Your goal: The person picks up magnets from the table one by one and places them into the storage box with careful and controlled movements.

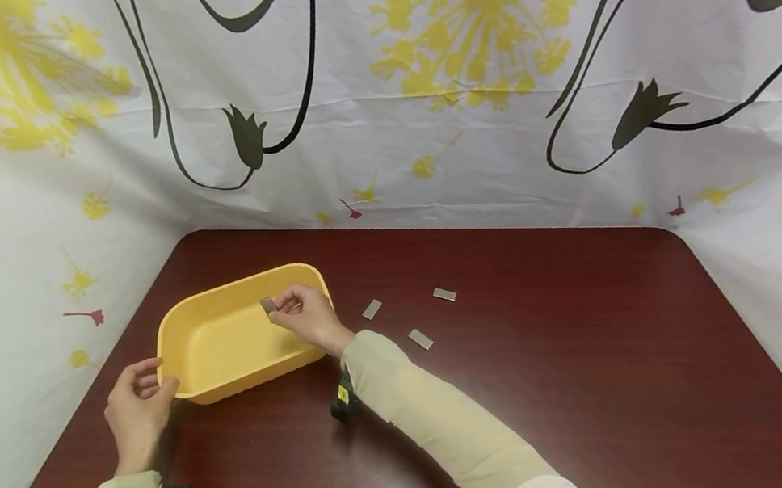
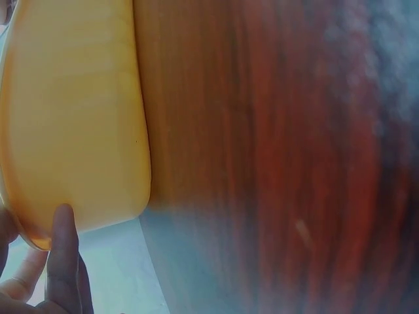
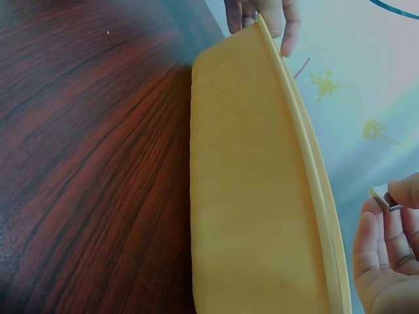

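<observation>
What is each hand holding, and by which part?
The right hand pinches a small grey rectangular piece by one end. The left hand holds the yellow bin by the rim, at its left end in the head view.

4 grey pieces (image 1: 267, 305) (image 1: 372, 309) (image 1: 444, 294) (image 1: 421, 340), 1 tub (image 1: 229, 353), 2 hands (image 1: 136, 405) (image 1: 308, 318), 1 table (image 1: 597, 373)

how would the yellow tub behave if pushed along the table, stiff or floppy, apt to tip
The yellow tub is probably fairly stiff, since its walls stand up without visible sagging. It seems unlikely to tip, being wide and low. It would probably slide rather than roll, with its long base on a smooth-looking table.
</observation>
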The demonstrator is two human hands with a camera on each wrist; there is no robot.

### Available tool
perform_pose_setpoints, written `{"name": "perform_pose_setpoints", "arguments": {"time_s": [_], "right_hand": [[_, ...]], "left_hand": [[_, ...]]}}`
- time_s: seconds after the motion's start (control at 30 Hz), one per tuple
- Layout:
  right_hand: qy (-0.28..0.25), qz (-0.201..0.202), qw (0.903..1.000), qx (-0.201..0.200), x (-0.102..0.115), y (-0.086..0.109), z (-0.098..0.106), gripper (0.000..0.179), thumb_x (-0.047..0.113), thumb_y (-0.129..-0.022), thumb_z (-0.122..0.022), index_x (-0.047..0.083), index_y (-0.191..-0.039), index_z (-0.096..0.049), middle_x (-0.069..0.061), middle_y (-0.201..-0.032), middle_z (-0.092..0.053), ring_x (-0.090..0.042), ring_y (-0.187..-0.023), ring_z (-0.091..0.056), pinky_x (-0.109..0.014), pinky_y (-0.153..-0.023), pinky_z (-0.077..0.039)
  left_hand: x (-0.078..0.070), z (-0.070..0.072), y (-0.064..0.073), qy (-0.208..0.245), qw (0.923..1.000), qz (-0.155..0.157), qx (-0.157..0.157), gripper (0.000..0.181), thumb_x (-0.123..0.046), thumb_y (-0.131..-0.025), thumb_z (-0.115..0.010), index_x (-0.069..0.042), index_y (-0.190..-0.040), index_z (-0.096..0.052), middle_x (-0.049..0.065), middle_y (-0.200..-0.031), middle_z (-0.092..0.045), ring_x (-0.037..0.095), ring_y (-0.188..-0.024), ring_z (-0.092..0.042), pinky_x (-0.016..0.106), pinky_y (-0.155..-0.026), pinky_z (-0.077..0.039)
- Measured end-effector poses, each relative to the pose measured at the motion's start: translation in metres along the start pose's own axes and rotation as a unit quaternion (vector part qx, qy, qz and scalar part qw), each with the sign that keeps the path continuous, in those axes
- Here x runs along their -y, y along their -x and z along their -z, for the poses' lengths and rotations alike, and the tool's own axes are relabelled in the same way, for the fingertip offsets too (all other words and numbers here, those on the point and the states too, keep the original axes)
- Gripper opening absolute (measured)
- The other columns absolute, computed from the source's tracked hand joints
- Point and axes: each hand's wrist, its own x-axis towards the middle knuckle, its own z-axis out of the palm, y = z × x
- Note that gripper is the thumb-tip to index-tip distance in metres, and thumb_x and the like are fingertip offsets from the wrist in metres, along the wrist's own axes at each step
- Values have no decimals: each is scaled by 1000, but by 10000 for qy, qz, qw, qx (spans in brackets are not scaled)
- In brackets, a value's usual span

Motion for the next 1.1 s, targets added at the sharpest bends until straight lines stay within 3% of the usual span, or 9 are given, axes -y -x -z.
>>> {"name": "perform_pose_setpoints", "arguments": {"time_s": [0.17,0.27,0.53,0.77,0.83,0.97,1.1], "right_hand": [[45,-119,9999,60,1,-4,-2,12,9,-76,-68,4,-82,-60,0,-75,-59,-5,-67,-54,-14,-56,-45],[109,-214,9997,54,3,-6,-4,13,10,-74,-70,5,-81,-60,0,-75,-60,-6,-67,-54,-15,-54,-45],[289,-271,9992,74,-2,-9,-7,14,12,-73,-71,6,-80,-61,1,-73,-59,-6,-66,-52,-15,-52,-43],[394,-266,9987,182,-8,-10,-7,12,10,-74,-69,5,-81,-60,1,-74,-58,-6,-66,-52,-15,-51,-43],[257,-356,9988,216,-8,-10,-6,12,9,-74,-69,4,-81,-60,0,-74,-58,-7,-65,-53,-16,-51,-43],[31,-528,9982,274,-8,-13,-6,14,9,-74,-69,3,-82,-60,-1,-75,-58,-9,-63,-57,-17,-51,-44],[-50,-631,9976,264,-7,-17,-6,14,10,-74,-69,3,-83,-60,-1,-75,-58,-11,-62,-59,-17,-52,-45]], "left_hand": [[-36,11,12,-37,9995,286,105,32,-9,-73,-59,-5,-105,-60,0,-77,-57,-13,-56,-44,7,-47,-39],[-44,14,15,-40,9993,349,133,31,-8,-74,-59,-4,-105,-59,-1,-76,-56,-14,-56,-43,6,-47,-39],[-43,13,15,-55,9995,286,142,31,-7,-74,-58,-3,-105,-59,11,-83,-58,-14,-56,-43,7,-47,-38],[-38,13,13,-78,9997,216,18,29,-8,-72,-59,-3,-101,-59,-1,-75,-55,-12,-56,-44,19,-41,-44],[-36,13,12,-95,9997,202,54,30,-8,-73,-59,-4,-103,-59,2,-77,-56,-12,-57,-44,17,-42,-43],[-26,9,8,-95,9998,182,86,31,-10,-73,-59,-6,-104,-59,7,-82,-59,-12,-57,-45,12,-45,-41],[-10,4,3,-86,9999,74,50,31,-14,-73,-60,-7,-102,-60,0,-77,-58,-11,-58,-47,11,-45,-41]]}}
